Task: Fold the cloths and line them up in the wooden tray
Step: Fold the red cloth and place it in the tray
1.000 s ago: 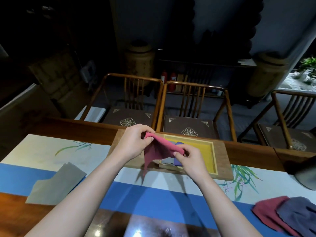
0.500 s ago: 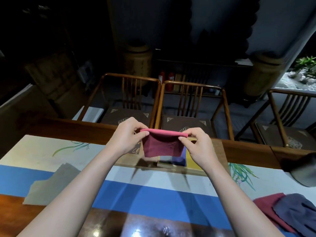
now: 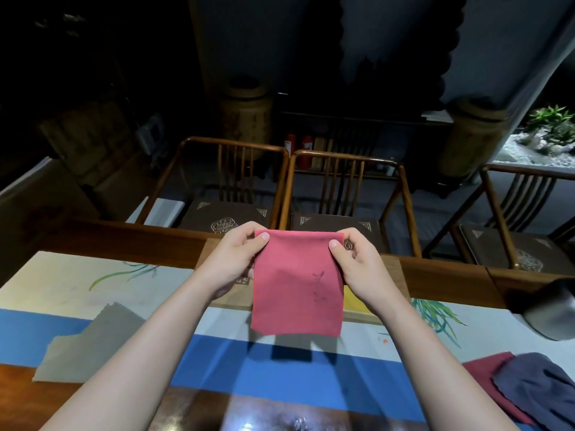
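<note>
Pink cloth (image 3: 297, 283) held up in the air over the table (image 3: 280, 368), hanging flat as a tall rectangle, top edge level, bottom edge free and slightly curled at the lower L corner. Matte weave, faint dark leaf-like motif on the R half. Left hand (image 3: 231, 262) pinches the top L corner, thumb on the near face, other fingers curled behind; right hand (image 3: 361, 262) pinches the top R corner the same way. Cloth hangs in front of the wooden tray (image 3: 393, 275) and hides most of it; a strip of yellow tray interior shows just R of the cloth. Tray sits at the far edge of the table on a white/blue runner w/ painted green leaves. Grey cloth (image 3: 90, 343) lies flat on the runner, well to the L. Dark red cloth (image 3: 488, 374) lies at the near R w/ a grey-purple cloth (image 3: 541, 390) overlapping it. Wooden chairs (image 3: 342, 194) stand behind the table.
</note>
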